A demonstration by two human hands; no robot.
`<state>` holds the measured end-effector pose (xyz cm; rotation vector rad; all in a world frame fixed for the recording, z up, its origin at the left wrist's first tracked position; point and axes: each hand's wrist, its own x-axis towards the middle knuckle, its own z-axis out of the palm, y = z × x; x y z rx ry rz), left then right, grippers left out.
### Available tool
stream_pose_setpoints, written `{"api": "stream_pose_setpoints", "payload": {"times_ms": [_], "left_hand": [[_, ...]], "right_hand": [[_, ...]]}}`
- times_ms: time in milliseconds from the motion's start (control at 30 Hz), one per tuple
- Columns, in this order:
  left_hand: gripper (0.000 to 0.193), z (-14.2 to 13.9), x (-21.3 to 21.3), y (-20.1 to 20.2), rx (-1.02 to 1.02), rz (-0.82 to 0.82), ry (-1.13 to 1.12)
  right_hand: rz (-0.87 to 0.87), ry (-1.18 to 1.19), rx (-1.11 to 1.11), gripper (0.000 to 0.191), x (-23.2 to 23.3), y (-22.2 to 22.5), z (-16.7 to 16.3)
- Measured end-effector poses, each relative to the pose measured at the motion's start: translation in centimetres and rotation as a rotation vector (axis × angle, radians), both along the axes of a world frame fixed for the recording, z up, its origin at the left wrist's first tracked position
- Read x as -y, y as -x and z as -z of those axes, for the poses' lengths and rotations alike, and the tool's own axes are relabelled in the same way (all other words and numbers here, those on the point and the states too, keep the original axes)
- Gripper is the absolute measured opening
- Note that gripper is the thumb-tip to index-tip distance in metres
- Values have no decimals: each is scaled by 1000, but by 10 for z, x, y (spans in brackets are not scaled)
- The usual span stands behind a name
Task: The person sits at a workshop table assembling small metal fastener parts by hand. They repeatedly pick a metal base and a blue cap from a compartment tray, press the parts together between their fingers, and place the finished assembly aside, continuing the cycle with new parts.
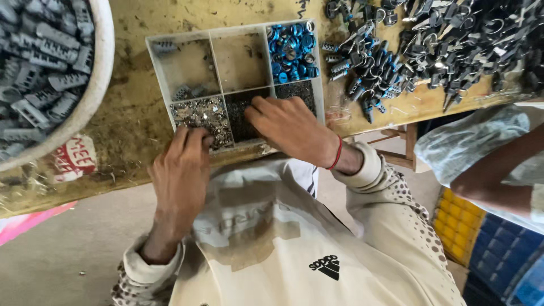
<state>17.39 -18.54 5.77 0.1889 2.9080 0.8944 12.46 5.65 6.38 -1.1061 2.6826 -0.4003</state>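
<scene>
A round red-and-white label (75,158) lies on the bench (130,113), just below the white bowl (97,73), left of the tray (153,56). Its edge looks worn.

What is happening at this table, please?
A person works over a divided white tray of small parts on a worn wooden table. The left hand rests at the compartment of shiny metal bits, and the right hand reaches into the dark small parts beside it. Blue rings fill one corner compartment. A bowl of grey plastic pieces and a heap of dark key-like parts lie nearby.
</scene>
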Motion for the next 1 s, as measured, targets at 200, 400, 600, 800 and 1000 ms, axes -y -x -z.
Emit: {"api": "stream_pose_setpoints", "payload": {"times_ms": [200, 400, 600, 800, 1000], "left_hand": [[11, 3, 10, -1, -89, -15, -181], [13, 2, 9, -4, -73, -106, -401], [14, 8, 8, -4, -79, -116, -666], [16, 20, -14, 1, 435, -226, -1265], [18, 26, -40, 7, 153, -76, -1218]], "right_hand": [[62, 93, 31, 33, 10, 1, -5], [67, 106, 0, 28, 18, 3, -4], [236, 231, 137, 15, 12, 1, -7], [435, 491, 350, 13, 1, -7, 3], [655, 1071, 946, 16, 9, -30, 9]]}}
